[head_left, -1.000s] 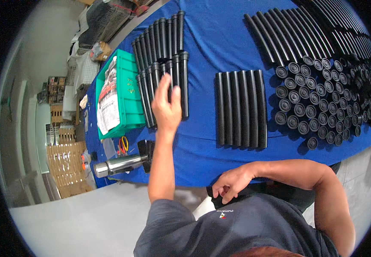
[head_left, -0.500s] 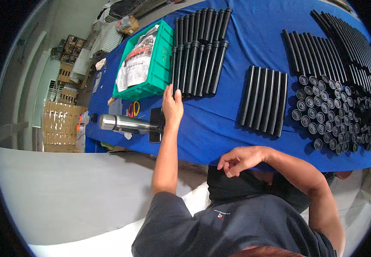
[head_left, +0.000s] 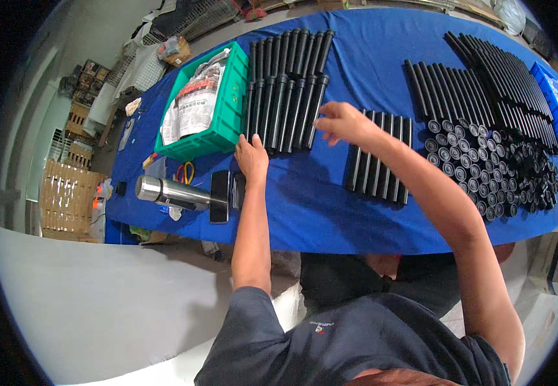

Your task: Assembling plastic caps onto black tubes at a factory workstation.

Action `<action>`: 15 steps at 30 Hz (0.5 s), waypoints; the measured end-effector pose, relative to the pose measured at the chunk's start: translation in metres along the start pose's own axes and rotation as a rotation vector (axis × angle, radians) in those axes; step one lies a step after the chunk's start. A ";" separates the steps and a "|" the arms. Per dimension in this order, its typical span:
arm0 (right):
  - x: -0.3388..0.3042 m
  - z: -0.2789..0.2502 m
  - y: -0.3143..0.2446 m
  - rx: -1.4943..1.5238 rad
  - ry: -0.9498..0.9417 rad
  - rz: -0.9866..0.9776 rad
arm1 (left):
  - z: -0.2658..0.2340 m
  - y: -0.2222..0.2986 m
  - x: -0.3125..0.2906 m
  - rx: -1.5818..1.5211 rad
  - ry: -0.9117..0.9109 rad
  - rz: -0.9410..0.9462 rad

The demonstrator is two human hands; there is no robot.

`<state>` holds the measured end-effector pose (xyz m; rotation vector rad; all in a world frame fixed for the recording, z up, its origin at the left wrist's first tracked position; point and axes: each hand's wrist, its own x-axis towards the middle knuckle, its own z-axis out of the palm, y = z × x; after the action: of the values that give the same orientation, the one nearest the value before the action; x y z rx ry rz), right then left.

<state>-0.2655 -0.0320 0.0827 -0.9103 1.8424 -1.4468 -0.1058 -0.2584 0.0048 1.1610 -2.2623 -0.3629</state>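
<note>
My left hand (head_left: 252,159) lies at the near end of the leftmost black capped tubes (head_left: 283,116), fingers stretched forward and touching or nearly touching the tube ends. The tubes lie side by side in two rows, thicker caps at their far ends. My right hand (head_left: 344,123) hovers just right of the near row, fingers loosely bent and apart, with nothing visible in it. Beneath my right forearm lies a short row of plain black tubes (head_left: 375,164), partly hidden by the arm. A green crate (head_left: 229,122) lined with newspaper stands against the capped tubes on the left.
Left of my forearm are a steel flask (head_left: 173,193), a dark phone (head_left: 220,196) and scissors (head_left: 186,172). Round black caps (head_left: 478,164) cluster at the right, below more tubes (head_left: 449,93). A blue bin (head_left: 554,103) stands at the far right edge.
My right hand has risen from the table's front edge to beside the capped tubes. My left hand stays by the tubes' near ends. The whole view has shifted slightly.
</note>
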 end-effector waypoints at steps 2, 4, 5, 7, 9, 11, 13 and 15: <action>0.042 -0.022 0.020 -0.292 0.108 0.004 | 0.000 0.015 0.002 -0.006 -0.012 0.019; 0.069 -0.027 0.031 -0.428 0.099 0.056 | -0.005 0.009 0.006 -0.059 -0.063 -0.019; 0.077 -0.025 0.033 -0.412 0.125 0.104 | -0.007 0.004 0.008 -0.059 -0.059 -0.021; 0.093 -0.025 0.037 -0.391 0.149 0.156 | -0.010 -0.003 0.012 -0.099 -0.125 -0.022; 0.108 -0.026 0.041 -0.391 0.067 0.217 | -0.010 -0.004 0.012 -0.079 -0.155 -0.020; 0.117 -0.022 0.051 -0.352 0.089 0.191 | -0.009 0.001 0.008 -0.112 -0.144 -0.010; 0.125 -0.015 0.054 -0.320 0.055 0.208 | -0.008 -0.002 0.007 -0.083 -0.149 0.011; 0.129 -0.011 0.052 -0.371 0.045 0.205 | -0.008 -0.006 0.006 -0.051 -0.154 0.030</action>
<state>-0.3553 -0.1225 0.0269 -0.8327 2.2118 -1.0274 -0.1001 -0.2668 0.0103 1.1050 -2.3848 -0.5111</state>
